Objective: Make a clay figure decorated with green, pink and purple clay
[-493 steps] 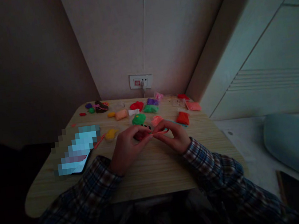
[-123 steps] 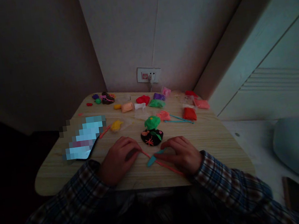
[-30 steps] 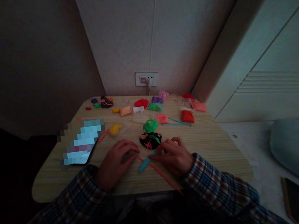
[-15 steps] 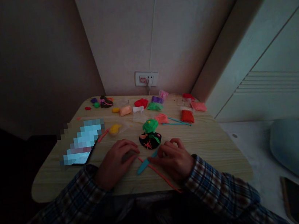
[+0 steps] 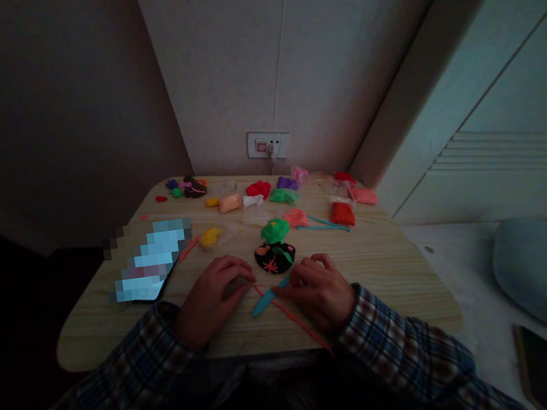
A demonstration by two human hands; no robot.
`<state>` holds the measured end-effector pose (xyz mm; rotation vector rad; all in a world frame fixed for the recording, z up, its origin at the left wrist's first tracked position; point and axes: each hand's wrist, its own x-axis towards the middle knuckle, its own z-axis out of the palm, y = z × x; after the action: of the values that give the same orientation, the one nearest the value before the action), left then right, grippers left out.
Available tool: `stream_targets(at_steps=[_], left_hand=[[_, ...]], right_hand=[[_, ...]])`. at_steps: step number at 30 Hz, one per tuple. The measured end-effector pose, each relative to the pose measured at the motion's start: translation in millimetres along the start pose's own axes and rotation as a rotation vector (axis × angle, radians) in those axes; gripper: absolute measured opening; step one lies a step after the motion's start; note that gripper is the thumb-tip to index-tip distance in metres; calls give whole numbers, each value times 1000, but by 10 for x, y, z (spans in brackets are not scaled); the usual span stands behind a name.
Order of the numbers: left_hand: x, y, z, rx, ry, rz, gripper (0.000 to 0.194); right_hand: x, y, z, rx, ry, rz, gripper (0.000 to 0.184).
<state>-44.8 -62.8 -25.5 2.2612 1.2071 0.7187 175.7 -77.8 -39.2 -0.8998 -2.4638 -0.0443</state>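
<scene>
Through the head camera, I am viewing two hands working at the near part of a wooden counter (image 5: 390, 290). The right hand (image 5: 322, 290) is gripping a blue tool (image 5: 263, 303) between thumb and fingers; the blade is pointing near and left and is crossing over an orange strip (image 5: 296, 321). The strip is running diagonally between the hands, from the far left to the near right, and its near end is extending past the counter's near edge. The left hand (image 5: 213, 302) is resting with fingers curled and fingertips at the strip's far end; I cannot tell whether it is pinching the strip or only lying beside it.

Just far of the hands, a black piece (image 5: 261, 261) is lying flat, bearing an orange branched shape and a green leaf. A green lump (image 5: 275, 230) is adjoining its far side. To the right of the lump, blue sticks (image 5: 329, 225) are lying near a red bag (image 5: 342, 214). To the left, a yellow lump (image 5: 210, 237) is sitting beside a red stick (image 5: 189, 248). A phone (image 5: 160, 260) is occupying the left side, its screen lit.
</scene>
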Motion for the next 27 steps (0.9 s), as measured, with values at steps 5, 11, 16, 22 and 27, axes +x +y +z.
stream_targets(at_steps=[5,11,16,22,27], left_hand=[[9,25,-14,3,-4,-3,11],[9,29,-18,-4,-14,-9,13],[1,-6,0,-7,3,5,13],[4,12,-12,-7,-20,4,13],[13,33,-5,5,-49,21,11]], right_hand=[[-2,15,-8,7,-20,-17,27],[-2,13,6,18,-4,-30,26],[-4,38,-30,12,-27,7,28],[26,63,-18,-17,-66,76,20],[84,37,21,-6,-94,130,7]])
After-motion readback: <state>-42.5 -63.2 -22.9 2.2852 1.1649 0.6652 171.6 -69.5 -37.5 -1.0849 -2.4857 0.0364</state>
